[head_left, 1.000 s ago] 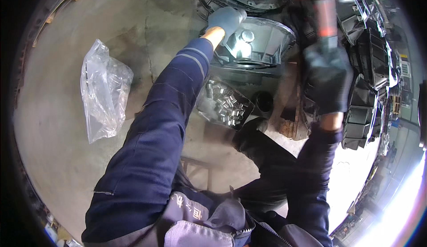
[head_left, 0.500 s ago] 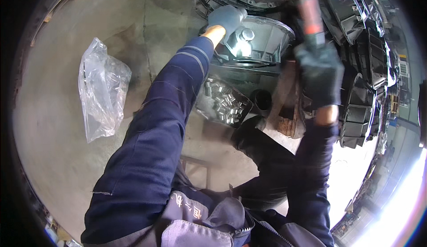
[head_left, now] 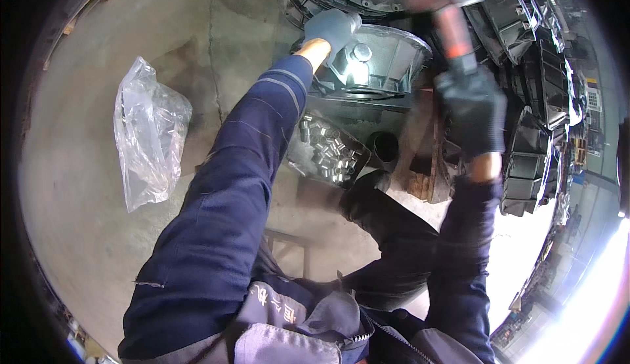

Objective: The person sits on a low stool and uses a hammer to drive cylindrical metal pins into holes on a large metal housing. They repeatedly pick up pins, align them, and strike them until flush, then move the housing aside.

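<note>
A grey glove covers my left hand (head_left: 330, 29), which is closed at the upper left rim of a dark metal housing (head_left: 396, 50). Something small and pale shows at its fingertips, too unclear to name. A bright light falls inside the housing, beside a round metal boss (head_left: 361, 52). To the right, my right hand (head_left: 471, 108) wears a dark glove and grips a hammer (head_left: 453, 33) by its red and black handle. The hammer is raised, its head blurred by motion, above and to the right of the housing and apart from my left hand.
An open box of short metal sleeves (head_left: 333, 153) sits below the housing, with a dark round cup (head_left: 384, 147) beside it. Wooden blocks (head_left: 423, 161) stand to the right. More black castings (head_left: 531, 147) line the right side. A clear plastic bag (head_left: 149, 134) lies on the floor at left.
The hammer head has come down and slightly left, showing more fully in the picture. My left hand stays at the housing rim, nearly unmoved.
</note>
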A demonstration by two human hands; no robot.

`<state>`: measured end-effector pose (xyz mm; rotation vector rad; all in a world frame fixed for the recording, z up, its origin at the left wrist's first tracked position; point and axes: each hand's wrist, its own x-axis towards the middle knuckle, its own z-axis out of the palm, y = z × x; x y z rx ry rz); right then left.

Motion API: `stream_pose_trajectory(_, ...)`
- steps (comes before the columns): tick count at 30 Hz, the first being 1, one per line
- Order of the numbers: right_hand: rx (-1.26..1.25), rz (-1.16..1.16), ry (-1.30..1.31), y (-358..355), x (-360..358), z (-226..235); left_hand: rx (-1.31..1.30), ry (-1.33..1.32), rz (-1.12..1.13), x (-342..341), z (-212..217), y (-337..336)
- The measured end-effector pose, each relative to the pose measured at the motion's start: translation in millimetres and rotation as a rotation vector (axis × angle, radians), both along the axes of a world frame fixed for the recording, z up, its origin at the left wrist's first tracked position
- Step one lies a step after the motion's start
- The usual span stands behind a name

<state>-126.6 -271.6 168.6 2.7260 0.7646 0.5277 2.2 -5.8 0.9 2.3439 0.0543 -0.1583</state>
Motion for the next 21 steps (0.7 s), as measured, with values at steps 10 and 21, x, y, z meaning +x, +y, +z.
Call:
stream_pose_trajectory(10, 0.36, -0.336, 0.403, 38.0, -35.1, -99.2, 0.119, 0.004, -0.131, -5.1, 8.6, 2.2)
stream_pose_trajectory(21, 1.229, -0.074, -0.207, 22.2, 11.9, 44.5, 0.031, 0.114, -0.001, 2.6, 0.6, -5.4)
